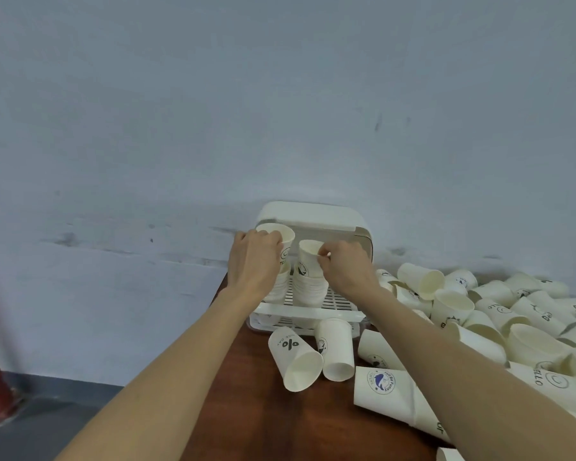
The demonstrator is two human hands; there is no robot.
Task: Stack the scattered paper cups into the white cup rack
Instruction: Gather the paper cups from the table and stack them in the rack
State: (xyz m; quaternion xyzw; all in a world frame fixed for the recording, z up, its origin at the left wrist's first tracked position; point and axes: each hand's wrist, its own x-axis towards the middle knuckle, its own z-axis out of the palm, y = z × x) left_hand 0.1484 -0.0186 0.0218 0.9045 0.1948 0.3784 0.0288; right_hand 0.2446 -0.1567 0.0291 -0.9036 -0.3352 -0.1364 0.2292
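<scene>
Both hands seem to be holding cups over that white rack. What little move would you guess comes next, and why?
Probably both hands press their cups down and let go. The left hand grips a cup sitting high on the left stack in the white rack; the right hand pinches the rim of another cup on the right stack. Neither cup looks fully nested yet.

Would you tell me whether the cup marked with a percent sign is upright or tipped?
Tipped: the percent cup lies on its side on the table.

"%" on fallen cup (295,359), "HELLO" on cup (551,384)
</scene>
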